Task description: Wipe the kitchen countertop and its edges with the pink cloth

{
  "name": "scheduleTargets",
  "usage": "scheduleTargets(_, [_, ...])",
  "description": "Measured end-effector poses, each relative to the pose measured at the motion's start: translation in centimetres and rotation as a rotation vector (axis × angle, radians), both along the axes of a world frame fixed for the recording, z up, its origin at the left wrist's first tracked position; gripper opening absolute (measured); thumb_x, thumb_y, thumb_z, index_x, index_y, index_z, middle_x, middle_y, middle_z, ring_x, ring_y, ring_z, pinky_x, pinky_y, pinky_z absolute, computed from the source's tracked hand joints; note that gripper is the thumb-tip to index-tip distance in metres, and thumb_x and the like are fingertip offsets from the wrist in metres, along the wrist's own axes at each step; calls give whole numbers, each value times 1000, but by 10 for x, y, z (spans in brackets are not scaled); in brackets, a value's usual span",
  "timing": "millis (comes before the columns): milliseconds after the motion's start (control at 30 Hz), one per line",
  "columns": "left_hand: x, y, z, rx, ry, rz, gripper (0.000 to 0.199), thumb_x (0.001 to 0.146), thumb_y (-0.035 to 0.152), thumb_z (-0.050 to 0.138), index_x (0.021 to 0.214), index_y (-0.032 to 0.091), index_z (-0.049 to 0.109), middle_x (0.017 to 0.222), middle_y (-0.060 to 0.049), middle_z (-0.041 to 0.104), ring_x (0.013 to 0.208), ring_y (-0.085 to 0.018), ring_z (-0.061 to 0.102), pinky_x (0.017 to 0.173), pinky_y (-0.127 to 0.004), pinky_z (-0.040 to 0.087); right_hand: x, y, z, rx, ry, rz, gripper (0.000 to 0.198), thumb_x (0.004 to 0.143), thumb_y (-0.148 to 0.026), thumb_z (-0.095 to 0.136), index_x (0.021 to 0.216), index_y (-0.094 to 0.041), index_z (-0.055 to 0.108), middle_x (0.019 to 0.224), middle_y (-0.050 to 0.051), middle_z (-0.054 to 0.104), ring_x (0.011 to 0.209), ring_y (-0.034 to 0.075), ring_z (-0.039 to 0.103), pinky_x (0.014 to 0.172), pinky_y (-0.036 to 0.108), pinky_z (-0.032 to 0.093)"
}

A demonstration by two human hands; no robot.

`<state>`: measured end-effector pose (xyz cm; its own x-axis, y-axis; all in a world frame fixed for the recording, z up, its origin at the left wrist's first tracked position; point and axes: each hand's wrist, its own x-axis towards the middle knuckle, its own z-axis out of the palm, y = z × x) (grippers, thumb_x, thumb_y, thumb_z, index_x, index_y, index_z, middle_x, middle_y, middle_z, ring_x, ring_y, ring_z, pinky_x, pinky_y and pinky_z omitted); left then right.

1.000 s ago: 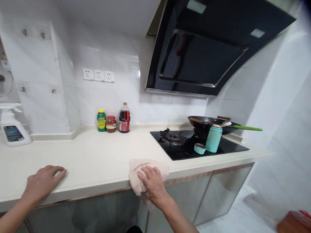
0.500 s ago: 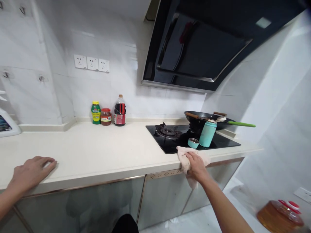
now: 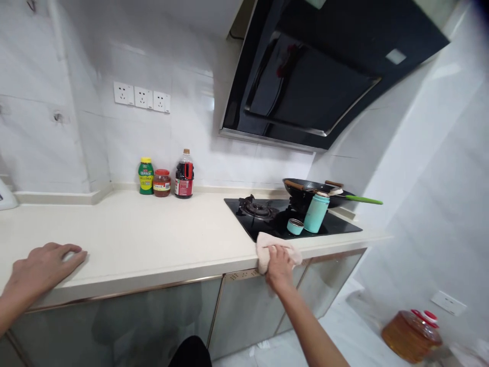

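Note:
My right hand (image 3: 280, 267) grips a pale pink cloth (image 3: 266, 245) and presses it on the counter's front edge, just before the black gas stove (image 3: 263, 230). Part of the cloth hangs below the edge, behind my hand. At the left, my left hand (image 3: 44, 265) rests on the white countertop (image 3: 164, 234), holding nothing, its thumb apart from the loosely bent fingers. On the stove's front part stand a turquoise thermos (image 3: 316, 214) and its small turquoise cup (image 3: 295, 227), beyond the cloth and to its right.
A wok (image 3: 317, 187) sits on the rear right burner with a green-handled utensil (image 3: 364, 200). Along the wall stand a green bottle (image 3: 145, 177), a red-lidded jar (image 3: 162, 184) and a dark sauce bottle (image 3: 184, 178). The range hood (image 3: 305, 81) overhangs; an oil jug (image 3: 410, 336) is on the floor.
My right hand has moved left along the counter edge with the cloth. My left hand stays on the countertop. The camera view has shifted slightly to the right.

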<state>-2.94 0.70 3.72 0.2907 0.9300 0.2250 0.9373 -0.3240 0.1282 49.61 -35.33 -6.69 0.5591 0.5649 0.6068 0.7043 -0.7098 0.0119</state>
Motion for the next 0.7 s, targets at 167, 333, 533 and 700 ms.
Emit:
scheduleTargets(167, [-4, 8, -5, 8, 50, 10, 59, 88, 59, 27, 120, 30, 67, 137, -9, 59, 119, -31, 53, 93, -45, 40, -81, 47, 1, -22, -20, 163, 47, 87, -6, 49, 132, -19, 53, 143, 18, 45, 128, 38, 37, 98, 59, 36])
scheduleTargets(333, [-8, 14, -11, 45, 19, 9, 56, 87, 54, 26, 114, 31, 69, 133, -8, 63, 117, -29, 54, 90, -42, 39, -124, 67, 10, -90, -39, 413, 52, 88, -16, 57, 138, -29, 48, 147, 12, 44, 128, 35, 39, 97, 52, 36])
scheduleTargets(533, [-10, 8, -10, 42, 14, -24, 55, 87, 53, 27, 114, 30, 69, 132, -8, 63, 121, -30, 54, 92, -41, 40, -63, 31, 23, -125, 34, 402, 75, 68, -19, 73, 138, -24, 47, 143, 13, 47, 126, 34, 41, 101, 49, 33])
scheduleTargets(700, [-8, 2, -8, 56, 3, -16, 52, 88, 53, 29, 111, 31, 71, 130, -7, 64, 120, -31, 54, 92, -44, 41, 38, -24, 26, -152, 100, 211, 85, 59, -11, 69, 139, -22, 44, 146, 13, 44, 133, 33, 38, 110, 53, 24])
